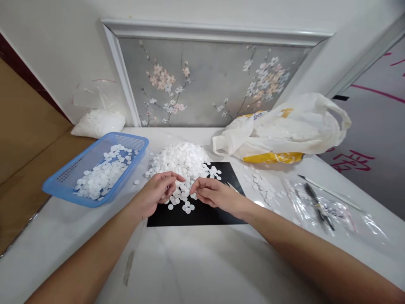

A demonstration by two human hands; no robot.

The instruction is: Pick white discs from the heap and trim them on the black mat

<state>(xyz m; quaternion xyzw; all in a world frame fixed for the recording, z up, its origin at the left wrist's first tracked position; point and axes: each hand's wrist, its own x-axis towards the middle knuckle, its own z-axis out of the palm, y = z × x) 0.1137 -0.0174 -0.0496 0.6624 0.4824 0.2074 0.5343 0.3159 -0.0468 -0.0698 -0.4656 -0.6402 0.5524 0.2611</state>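
A heap of small white round discs (182, 157) lies on a black mat (202, 215), with several loose ones scattered toward the mat's front. Over the near side of the heap, my left hand (160, 189) has its index finger reaching out to the right while the other fingers curl in. Facing it, my right hand (218, 195) hovers above the mat with its fingers bent and drawn together, close to some discs. Whatever either hand has between its fingers is hidden or too small to name. A narrow gap separates the two hands.
On the left stands a blue plastic basket (126, 179) partly filled with discs, a clear bag of white pieces (99, 122) behind it. At right are a white plastic bag (284, 131), more discs (264, 185), clear pouches (341, 215), a black pen-like tool (316, 204) and a thin stick (332, 194).
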